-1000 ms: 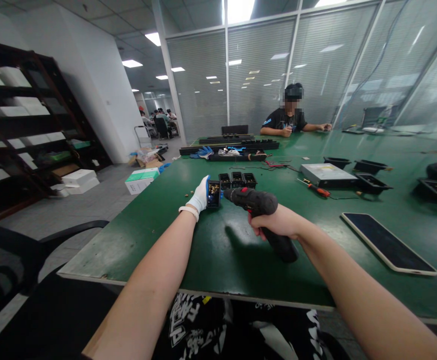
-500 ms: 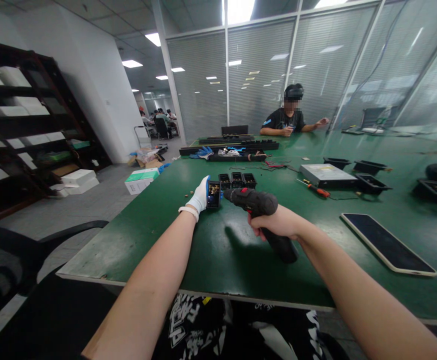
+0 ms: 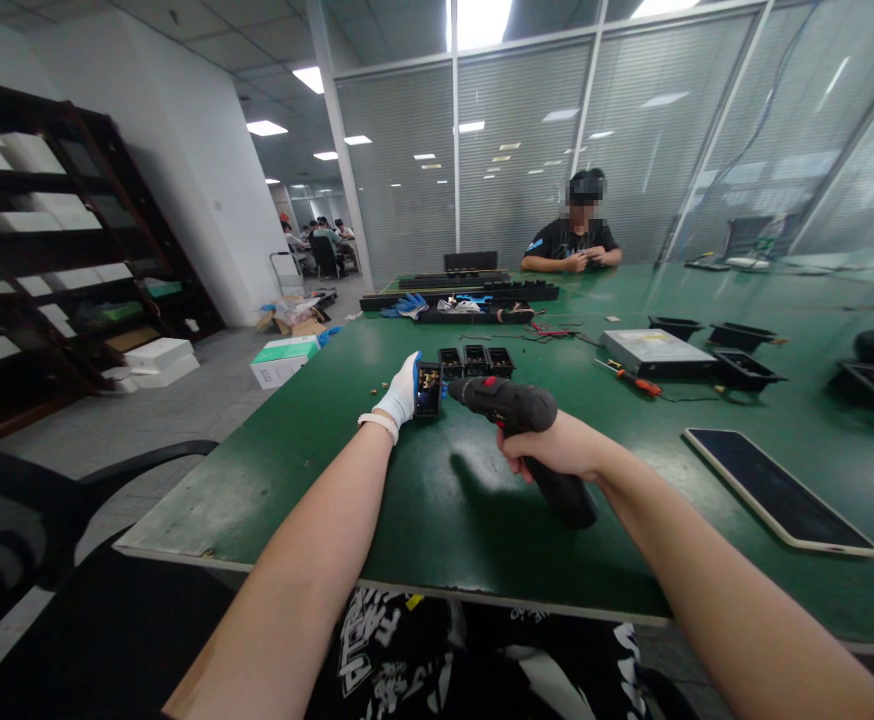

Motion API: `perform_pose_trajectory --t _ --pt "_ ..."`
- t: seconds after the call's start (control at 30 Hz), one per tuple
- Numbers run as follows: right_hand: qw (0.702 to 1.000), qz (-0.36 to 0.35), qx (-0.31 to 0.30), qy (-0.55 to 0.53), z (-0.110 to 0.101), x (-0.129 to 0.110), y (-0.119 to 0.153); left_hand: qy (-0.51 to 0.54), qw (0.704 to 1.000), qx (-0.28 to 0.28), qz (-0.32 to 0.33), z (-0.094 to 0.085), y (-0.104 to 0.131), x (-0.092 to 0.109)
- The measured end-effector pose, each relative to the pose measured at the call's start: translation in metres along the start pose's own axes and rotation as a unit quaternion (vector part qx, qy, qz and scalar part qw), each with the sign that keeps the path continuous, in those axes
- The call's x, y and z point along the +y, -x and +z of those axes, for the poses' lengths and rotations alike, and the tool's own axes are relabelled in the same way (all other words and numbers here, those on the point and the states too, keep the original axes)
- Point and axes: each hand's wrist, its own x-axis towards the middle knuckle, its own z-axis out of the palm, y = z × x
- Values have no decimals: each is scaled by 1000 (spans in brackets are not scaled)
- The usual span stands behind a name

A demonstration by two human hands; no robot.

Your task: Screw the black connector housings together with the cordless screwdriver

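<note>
My left hand (image 3: pixel 402 390), in a white and blue glove, is closed around a small black box (image 3: pixel 429 391) with brass-coloured parts inside. The box is tilted, its open side facing right. In my bare right hand (image 3: pixel 549 447) is a black cordless drill (image 3: pixel 508 400) with red marks, gripped by its handle. The drill's nose points left at the box; whether its tip touches the parts is too small to tell. Just beyond stand three similar black boxes (image 3: pixel 475 360) in a row. A few tiny brass pieces (image 3: pixel 379 389) lie left of my glove.
On the green table (image 3: pixel 317 490), a phone (image 3: pixel 778 490) lies at right. Behind it are an orange screwdriver (image 3: pixel 636 380), a grey metal case (image 3: pixel 657 352) and several black trays (image 3: pixel 746 368). Dark bars (image 3: pixel 474 293) and a blue glove (image 3: pixel 409 306) lie far back. A person (image 3: pixel 578 235) sits across.
My hands, the box and the drill hold almost the same position. Across the table, the other person's outstretched hand has come in to meet the other one.
</note>
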Motion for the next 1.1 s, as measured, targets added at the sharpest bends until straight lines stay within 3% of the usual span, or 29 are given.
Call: perform_pose_trajectory --t 1.1 --pt "1000 0 -8 -9 0 -2 1 10 1000 14 -2 0 -1 -1"
